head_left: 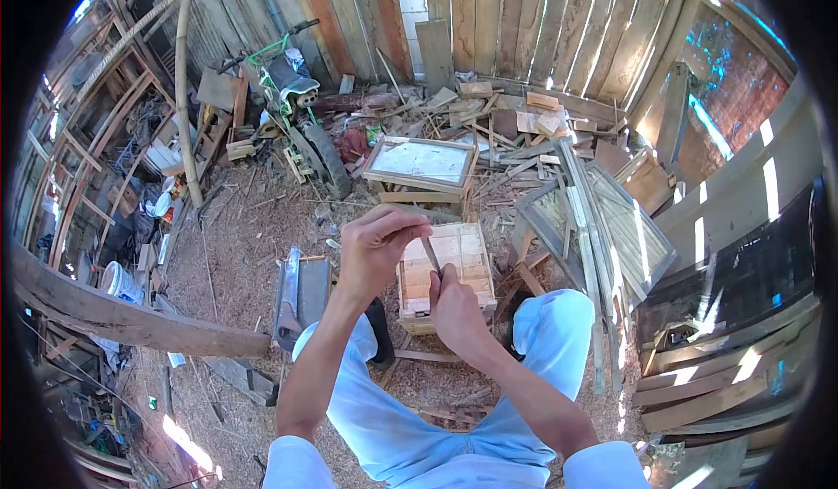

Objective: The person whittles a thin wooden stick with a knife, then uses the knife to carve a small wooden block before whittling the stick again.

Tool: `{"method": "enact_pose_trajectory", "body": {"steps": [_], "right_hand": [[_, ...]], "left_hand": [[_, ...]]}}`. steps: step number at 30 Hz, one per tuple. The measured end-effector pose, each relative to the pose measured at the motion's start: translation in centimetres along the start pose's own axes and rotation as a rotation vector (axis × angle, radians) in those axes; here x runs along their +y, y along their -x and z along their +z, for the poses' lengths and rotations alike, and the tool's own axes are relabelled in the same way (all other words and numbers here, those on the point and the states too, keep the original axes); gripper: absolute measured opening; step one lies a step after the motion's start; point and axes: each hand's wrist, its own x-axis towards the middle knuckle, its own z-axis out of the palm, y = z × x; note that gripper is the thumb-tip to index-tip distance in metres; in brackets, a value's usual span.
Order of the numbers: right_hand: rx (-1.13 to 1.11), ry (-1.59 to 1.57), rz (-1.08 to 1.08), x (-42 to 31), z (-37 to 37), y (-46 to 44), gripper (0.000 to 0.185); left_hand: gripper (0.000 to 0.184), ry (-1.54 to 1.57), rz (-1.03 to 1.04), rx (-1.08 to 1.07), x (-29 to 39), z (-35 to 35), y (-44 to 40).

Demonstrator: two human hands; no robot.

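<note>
My right hand [459, 311] is closed around the dark lower end of a slim, blade-like tool [431, 253], which points up and away from me. At its far end, my left hand [375, 249] is pinched shut, with thumb and fingertips close together. Whether those fingertips grip the tool's tip or a small separate piece, I cannot make out. Below both hands, a pale wooden box-like piece [471, 266] with a panelled top sits between my knees, partly covered by the hands. The tool's exact kind is unclear.
Beyond the box stands a wooden frame with a white panel [423, 161]. A small green bike [292, 88] leans at the back left. Scrap wood [489, 123] lies along the plank wall. Long boards [594, 227] lean at right; a heavy beam [140, 319] crosses the left side.
</note>
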Motion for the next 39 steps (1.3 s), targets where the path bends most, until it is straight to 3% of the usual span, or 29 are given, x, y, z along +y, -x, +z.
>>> {"method": "enact_pose_trajectory", "body": {"steps": [4, 11, 13, 15, 17, 19, 23, 27, 31, 33, 36, 38, 39], "right_hand": [[0.144, -0.002, -0.114, 1.2, 1.9, -0.2, 0.022], [0.149, 0.011, -0.122, 3.6, 3.5, -0.2, 0.023], [0.178, -0.029, -0.382, 8.7, 5.6, -0.1, 0.017], [-0.091, 0.346, -0.250, 15.6, 9.0, 0.2, 0.020], [-0.195, 0.282, 0.091, 17.5, 10.1, 0.0, 0.032], [-0.214, 0.246, 0.139, 15.4, 8.1, 0.4, 0.033], [-0.137, 0.215, 0.138, 13.3, 6.5, -1.3, 0.032], [-0.083, 0.194, 0.103, 11.5, 5.3, -3.4, 0.033], [0.020, 0.188, 0.025, 10.6, 3.8, -5.5, 0.027], [0.059, 0.094, -0.051, 9.8, 2.6, -6.5, 0.026], [0.086, -0.073, -0.142, 8.9, 0.2, -7.6, 0.026], [0.155, -0.004, -0.362, 9.2, -1.0, -7.8, 0.028], [0.120, -0.088, -0.319, 9.6, -1.5, -7.8, 0.031]], "left_hand": [[0.013, -0.009, -0.013, 0.015, 0.2, -0.8, 0.2], [0.013, 0.003, -0.054, 0.006, -0.1, -1.3, 0.5], [0.013, 0.011, -0.049, 0.015, 0.3, -0.9, 0.7], [0.016, -0.068, 0.027, -0.062, 0.2, -1.5, -0.2], [0.014, -0.049, 0.027, -0.009, 0.3, -1.3, -0.9], [0.011, -0.023, -0.016, -0.003, 0.0, -0.6, 0.3], [0.041, 0.092, -0.220, 0.181, -1.6, 1.2, 1.2], [0.023, 0.056, -0.291, 0.161, -6.7, 3.9, 4.2], [0.027, 0.045, -0.443, 0.060, -13.1, 8.0, 8.6], [0.016, 0.242, -0.387, 0.118, -15.2, 9.5, 9.2], [0.019, 0.505, -0.443, 0.197, -11.8, 8.0, 5.4], [0.021, 0.526, -0.367, 0.174, -10.2, 5.3, 2.4], [0.022, 0.605, -0.442, 0.191, -8.6, 3.5, 1.0]]}}
